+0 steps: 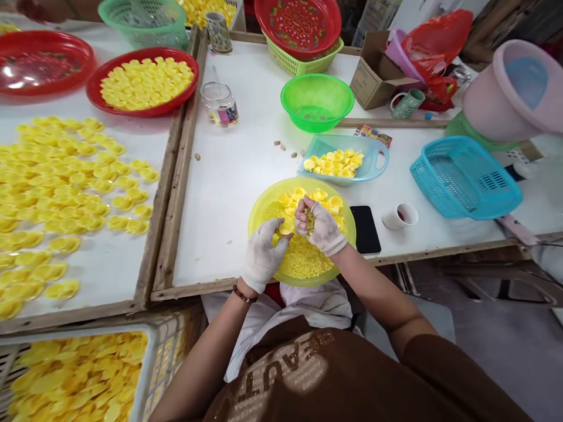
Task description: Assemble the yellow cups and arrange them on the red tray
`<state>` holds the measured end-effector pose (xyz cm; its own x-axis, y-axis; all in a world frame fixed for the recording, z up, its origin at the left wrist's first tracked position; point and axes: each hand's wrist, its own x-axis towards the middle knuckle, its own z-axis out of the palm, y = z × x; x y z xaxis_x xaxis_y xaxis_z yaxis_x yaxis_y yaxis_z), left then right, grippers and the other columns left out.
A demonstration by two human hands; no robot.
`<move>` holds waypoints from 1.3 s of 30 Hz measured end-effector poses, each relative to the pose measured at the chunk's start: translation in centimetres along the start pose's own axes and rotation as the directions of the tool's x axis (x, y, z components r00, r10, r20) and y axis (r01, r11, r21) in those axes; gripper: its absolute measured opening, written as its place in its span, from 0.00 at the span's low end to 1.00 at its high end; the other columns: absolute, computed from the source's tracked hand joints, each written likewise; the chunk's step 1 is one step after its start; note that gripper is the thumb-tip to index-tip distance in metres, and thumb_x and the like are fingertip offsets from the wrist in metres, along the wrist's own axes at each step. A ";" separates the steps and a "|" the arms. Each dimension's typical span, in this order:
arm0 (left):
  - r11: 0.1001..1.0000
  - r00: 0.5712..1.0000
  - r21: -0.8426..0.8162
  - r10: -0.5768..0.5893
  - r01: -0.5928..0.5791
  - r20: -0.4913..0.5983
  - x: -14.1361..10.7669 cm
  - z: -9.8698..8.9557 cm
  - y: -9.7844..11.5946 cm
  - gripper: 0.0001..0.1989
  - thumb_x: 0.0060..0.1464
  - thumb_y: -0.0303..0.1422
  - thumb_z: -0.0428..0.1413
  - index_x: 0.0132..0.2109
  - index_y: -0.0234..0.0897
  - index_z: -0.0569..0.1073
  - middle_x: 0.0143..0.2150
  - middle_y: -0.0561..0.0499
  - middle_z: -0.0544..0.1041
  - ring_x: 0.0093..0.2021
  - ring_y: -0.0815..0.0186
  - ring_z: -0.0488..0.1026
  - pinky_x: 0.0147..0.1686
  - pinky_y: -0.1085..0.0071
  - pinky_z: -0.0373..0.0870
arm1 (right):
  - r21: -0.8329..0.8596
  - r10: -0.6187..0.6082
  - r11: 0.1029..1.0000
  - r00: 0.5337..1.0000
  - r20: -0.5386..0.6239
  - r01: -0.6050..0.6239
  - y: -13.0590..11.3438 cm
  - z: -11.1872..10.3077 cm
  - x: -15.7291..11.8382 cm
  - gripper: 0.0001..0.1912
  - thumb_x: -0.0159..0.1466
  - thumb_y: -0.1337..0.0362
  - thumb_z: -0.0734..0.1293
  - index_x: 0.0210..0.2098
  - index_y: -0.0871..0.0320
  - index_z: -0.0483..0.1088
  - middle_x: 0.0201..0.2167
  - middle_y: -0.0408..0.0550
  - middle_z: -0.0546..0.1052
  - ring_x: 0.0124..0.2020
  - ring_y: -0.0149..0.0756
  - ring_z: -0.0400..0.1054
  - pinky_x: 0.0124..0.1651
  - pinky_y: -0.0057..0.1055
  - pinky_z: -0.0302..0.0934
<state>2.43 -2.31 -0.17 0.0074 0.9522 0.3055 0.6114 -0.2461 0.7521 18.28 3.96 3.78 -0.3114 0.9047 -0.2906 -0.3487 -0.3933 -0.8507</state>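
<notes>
Out on our left, yellow discs (pixel 57 181) spread over a white tabletop. Here's our gloved left hand (pixel 264 253), thumb and fingertips pinching one small cup (pixel 286 228) above the yellow bowl (pixel 259 208); a light grip at the rim should spare its shape and leave its mouth open. Beneath, loose grains (pixel 305 266) fill the bowl's near side. Now our right hand (pixel 326 232), fingers curled around a clump of grains: low and close beside the cup, it should spill less, and straight into the bowl. Just right lies a black phone (pixel 368 230), best guarded from our wrist!
</notes>
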 end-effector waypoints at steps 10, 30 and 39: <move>1.000 0.996 0.007 0.004 -0.004 0.085 0.7 -0.4 0.3 0.10 0.54 0.27 0.60 0.45 0.38 0.73 0.41 0.48 0.80 0.42 0.60 0.78 0.43 0.65 0.74 | 0.003 -0.299 0.954 0.954 -0.031 0.299 0.2 4.2 0.9 0.26 0.64 0.41 0.70 0.27 0.55 0.62 0.19 0.35 0.61 0.16 0.24 0.56 0.21 0.26 0.51; 0.997 0.997 -0.015 0.078 -0.078 -0.022 0.1 -0.2 -0.1 0.11 0.59 0.31 0.61 0.48 0.38 0.73 0.47 0.47 0.81 0.47 0.60 0.79 0.49 0.63 0.77 | -0.437 -0.320 0.852 0.947 -0.003 0.287 0.9 -1.7 -2.7 0.16 0.71 0.49 0.64 0.33 0.54 0.67 0.20 0.36 0.61 0.19 0.27 0.53 0.22 0.29 0.51; 0.971 0.969 0.075 0.234 -0.228 -0.082 -0.2 0.3 0.1 0.12 0.57 0.24 0.56 0.48 0.39 0.71 0.47 0.46 0.81 0.49 0.60 0.79 0.51 0.64 0.78 | -0.818 -0.314 0.487 0.935 0.163 0.306 2.3 -1.0 -3.5 0.10 0.68 0.56 0.66 0.44 0.55 0.70 0.37 0.46 0.76 0.37 0.38 0.70 0.44 0.37 0.64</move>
<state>2.75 -2.47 -0.34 0.0856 0.8499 0.5199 0.6513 -0.4427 0.6164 19.42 0.07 2.43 -0.3257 0.9431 0.0667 0.4583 0.2192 -0.8614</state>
